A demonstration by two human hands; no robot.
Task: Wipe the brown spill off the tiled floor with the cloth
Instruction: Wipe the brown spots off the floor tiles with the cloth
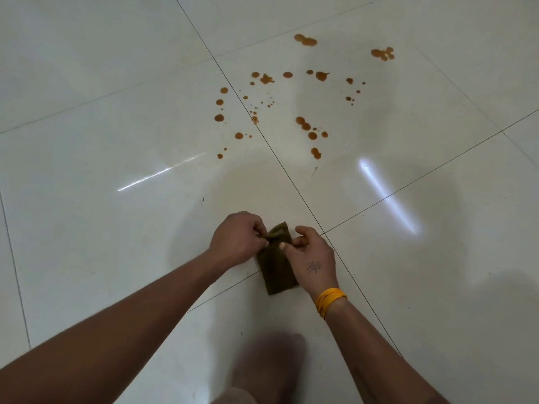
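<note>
A dark olive-brown cloth (277, 269) hangs folded between both hands, low over the floor. My left hand (236, 240) pinches its upper left edge. My right hand (312, 255), with orange threads on the wrist, pinches the upper right edge. The brown spill (291, 100) lies farther ahead as several scattered drops and blotches across the glossy white tiled floor (116, 141). The nearest drops (316, 153) are well beyond the cloth.
Dark grout lines cross the floor; one runs diagonally past the cloth on its right. Bright light reflections streak the tiles left and right of the hands. My knee (262, 371) shows blurred at the bottom edge.
</note>
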